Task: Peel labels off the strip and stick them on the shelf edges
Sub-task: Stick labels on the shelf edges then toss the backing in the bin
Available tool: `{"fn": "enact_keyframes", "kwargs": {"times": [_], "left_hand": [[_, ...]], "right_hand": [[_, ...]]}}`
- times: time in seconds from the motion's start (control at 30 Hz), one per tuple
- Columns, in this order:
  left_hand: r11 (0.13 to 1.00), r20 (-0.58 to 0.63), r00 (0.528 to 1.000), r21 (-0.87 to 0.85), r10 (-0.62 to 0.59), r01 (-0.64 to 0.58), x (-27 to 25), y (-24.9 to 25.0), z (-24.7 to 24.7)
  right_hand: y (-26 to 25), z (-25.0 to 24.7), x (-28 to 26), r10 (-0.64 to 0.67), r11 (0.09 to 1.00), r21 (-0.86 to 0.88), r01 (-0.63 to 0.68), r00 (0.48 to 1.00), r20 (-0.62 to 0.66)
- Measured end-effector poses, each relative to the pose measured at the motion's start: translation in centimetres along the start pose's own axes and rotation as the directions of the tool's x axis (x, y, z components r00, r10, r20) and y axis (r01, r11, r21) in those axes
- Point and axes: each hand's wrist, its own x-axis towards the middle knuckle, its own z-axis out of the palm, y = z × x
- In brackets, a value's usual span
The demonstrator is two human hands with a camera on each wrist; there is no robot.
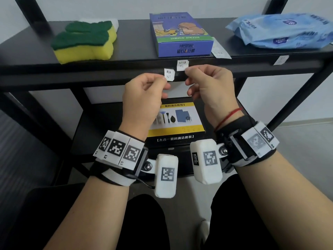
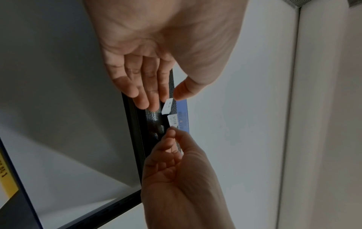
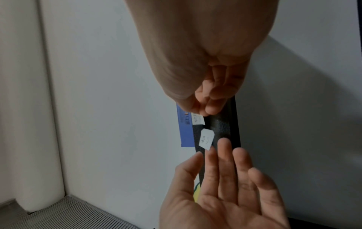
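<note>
A black shelf edge (image 1: pixel 108 73) runs across the head view. My left hand (image 1: pixel 163 82) pinches a small white handwritten label (image 1: pixel 169 74) between thumb and forefinger, just in front of that edge; its other fingers lie fairly straight in the left wrist view. A second white label (image 1: pixel 182 65) lies against the edge below the blue box (image 1: pixel 182 33). My right hand (image 1: pixel 187 73), fingers curled, pinches that label's lower right corner. The wrist views show both labels (image 2: pixel 168 106) (image 3: pixel 197 120) close together on the dark edge.
A strip of white backing paper (image 1: pixel 220 51) lies beside the blue box. Another label (image 1: pixel 281 60) sits on the edge at right. Green-and-yellow sponges (image 1: pixel 84 40) and a blue wipes packet (image 1: pixel 281 29) share the top shelf. A yellow-and-black box (image 1: pixel 175 121) lies on the lower shelf.
</note>
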Motion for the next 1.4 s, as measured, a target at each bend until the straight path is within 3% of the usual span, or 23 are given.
{"fn": "enact_keyframes", "kwargs": {"times": [0.33, 0.63, 0.8, 1.0, 1.1, 1.4], "left_hand": [[0.991, 0.052, 0.995, -0.095, -0.088, 0.093, -0.1, 0.6, 1.0], [0.999, 0.097, 0.995, -0.054, 0.013, -0.008, 0.1, 0.4, 3.7], [0.997, 0.198, 0.98, -0.071, -0.018, 0.033, -0.3, 0.6, 7.1], [0.994, 0.344, 0.937, -0.06, -0.062, 0.088, -1.0, 1.7, 12.6], [0.992, 0.369, 0.926, -0.058, -0.08, 0.109, -1.0, 2.1, 14.3], [0.988, 0.362, 0.927, -0.08, -0.095, 0.133, -0.1, 2.1, 14.4]], "right_hand": [[-0.7, -1.2, -1.0, 0.013, 1.0, 0.024, -0.015, 0.995, 0.101], [-0.3, -3.9, -0.5, 0.051, 0.996, -0.079, -0.043, 0.993, 0.107], [-0.7, -9.3, 0.4, 0.061, 0.984, -0.163, -0.075, 0.994, -0.089], [-1.7, -15.4, 2.2, 0.049, 0.997, -0.034, -0.067, 0.924, -0.379], [-1.8, -16.7, 3.0, 0.042, 0.999, 0.001, -0.045, 0.906, -0.42], [-1.4, -16.6, 4.2, 0.031, 0.999, 0.025, -0.023, 0.92, -0.39]]}}
